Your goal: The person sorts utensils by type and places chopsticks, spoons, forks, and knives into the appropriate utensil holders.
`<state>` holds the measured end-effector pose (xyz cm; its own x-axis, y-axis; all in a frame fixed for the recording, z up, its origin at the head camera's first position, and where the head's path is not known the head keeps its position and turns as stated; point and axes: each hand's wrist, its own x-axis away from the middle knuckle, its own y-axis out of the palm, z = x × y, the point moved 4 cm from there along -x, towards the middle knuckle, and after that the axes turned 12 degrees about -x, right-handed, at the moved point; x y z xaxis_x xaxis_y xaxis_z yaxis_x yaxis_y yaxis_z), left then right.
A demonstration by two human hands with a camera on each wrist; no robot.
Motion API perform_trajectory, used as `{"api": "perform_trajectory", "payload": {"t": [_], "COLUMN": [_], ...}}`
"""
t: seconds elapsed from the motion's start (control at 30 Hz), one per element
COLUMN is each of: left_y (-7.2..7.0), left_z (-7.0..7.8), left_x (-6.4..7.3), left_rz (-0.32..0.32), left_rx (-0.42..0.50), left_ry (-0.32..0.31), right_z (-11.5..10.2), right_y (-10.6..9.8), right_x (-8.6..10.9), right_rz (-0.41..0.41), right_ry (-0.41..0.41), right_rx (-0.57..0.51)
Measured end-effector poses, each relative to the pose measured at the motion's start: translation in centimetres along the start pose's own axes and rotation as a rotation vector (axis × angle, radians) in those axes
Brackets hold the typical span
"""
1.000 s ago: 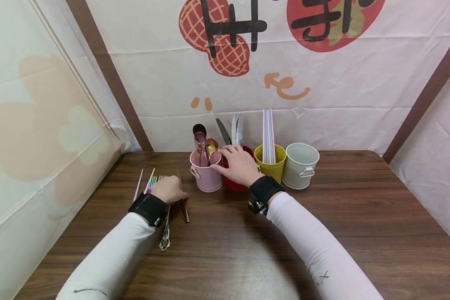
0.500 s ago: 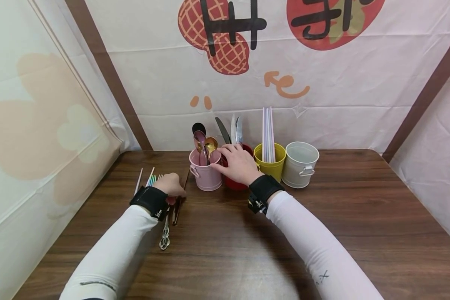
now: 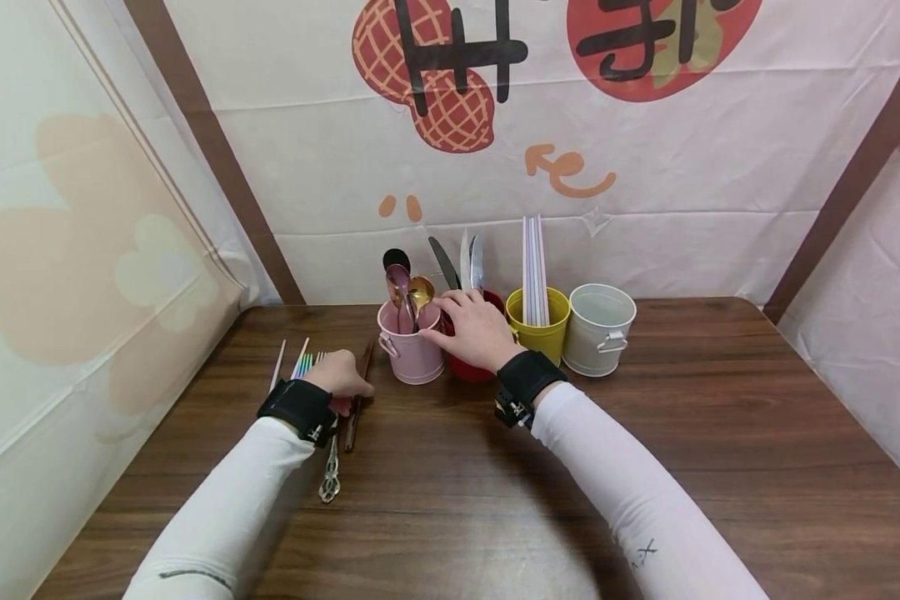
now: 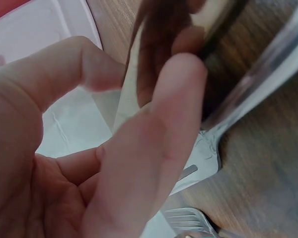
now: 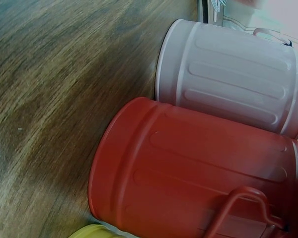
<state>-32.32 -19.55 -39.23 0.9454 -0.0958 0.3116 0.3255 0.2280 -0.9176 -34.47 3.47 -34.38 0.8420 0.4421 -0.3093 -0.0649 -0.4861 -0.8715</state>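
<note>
My left hand point(image 3: 335, 373) pinches a shiny copper-coloured table knife point(image 3: 352, 425) at the left of the table; its mirror-like metal shows between thumb and fingers in the left wrist view. Just left of it lie a silver fork with an ornate handle point(image 3: 330, 479), partly under the hand, and a rainbow-tinted fork point(image 3: 303, 365). My right hand point(image 3: 476, 332) rests with loosely extended fingers over the red bucket point(image 3: 471, 367), thumb right at the rim of the pink bucket point(image 3: 414, 360). Several spoons point(image 3: 420, 290) stand in the pink bucket, several knives point(image 3: 465, 262) in the red one.
A yellow bucket point(image 3: 538, 342) holding pastel sticks point(image 3: 535, 271) and a white bucket point(image 3: 598, 333) continue the row to the right. Two thin pale sticks point(image 3: 278, 364) lie at the far left. A printed cloth wall point(image 3: 682, 167) stands behind the wooden table.
The copper-coloured knife has turned and shifted left at its near end, now in my left hand's pinch. That hand moved slightly; my right hand has stayed on the buckets.
</note>
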Motion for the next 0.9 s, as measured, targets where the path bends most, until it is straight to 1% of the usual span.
{"api": "perform_trajectory", "payload": {"t": [0.13, 0.23, 0.27, 0.37, 0.5, 0.57, 0.63, 0.7, 0.83, 0.9], "left_y": [-0.1, -0.3, -0.3, -0.3, -0.1, -0.1, -0.1, -0.3, -0.7, -1.1], "left_z": [0.1, 0.2, 0.1, -0.3, -1.1, -1.6, -2.1, -2.6, -3.5, -3.7], "left_x": [0.1, 0.3, 0.3, 0.6, 0.9, 1.0, 1.2, 1.4, 1.8, 2.1], "left_rz": [0.028, 0.059, 0.065, 0.073, 0.072, 0.079, 0.094, 0.111, 0.175, 0.208], "left_rx": [-0.025, -0.057, -0.062, -0.045, 0.009, 0.054, 0.120, 0.223, 0.448, 0.551], "left_ry": [0.023, 0.061, 0.062, 0.069, 0.083, 0.084, 0.078, 0.063, 0.053, 0.062], "right_z": [-0.1, -0.1, -0.2, -0.3, -0.3, -0.4, -0.4, -0.5, -0.5, -0.4], "right_y": [-0.3, -0.4, -0.4, -0.3, -0.1, -0.1, -0.1, -0.2, -0.5, -0.8], "right_x": [0.1, 0.1, 0.1, 0.1, 0.2, 0.2, 0.2, 0.1, 0.1, 0.3], "right_rz": [-0.004, -0.006, -0.008, -0.011, -0.023, -0.027, -0.027, -0.027, -0.047, -0.059], "right_ry": [0.008, 0.013, 0.011, 0.002, 0.000, 0.000, -0.001, 0.000, -0.004, -0.006], "right_rx": [-0.002, -0.006, -0.006, -0.011, -0.016, -0.018, -0.018, -0.021, -0.035, -0.052]}}
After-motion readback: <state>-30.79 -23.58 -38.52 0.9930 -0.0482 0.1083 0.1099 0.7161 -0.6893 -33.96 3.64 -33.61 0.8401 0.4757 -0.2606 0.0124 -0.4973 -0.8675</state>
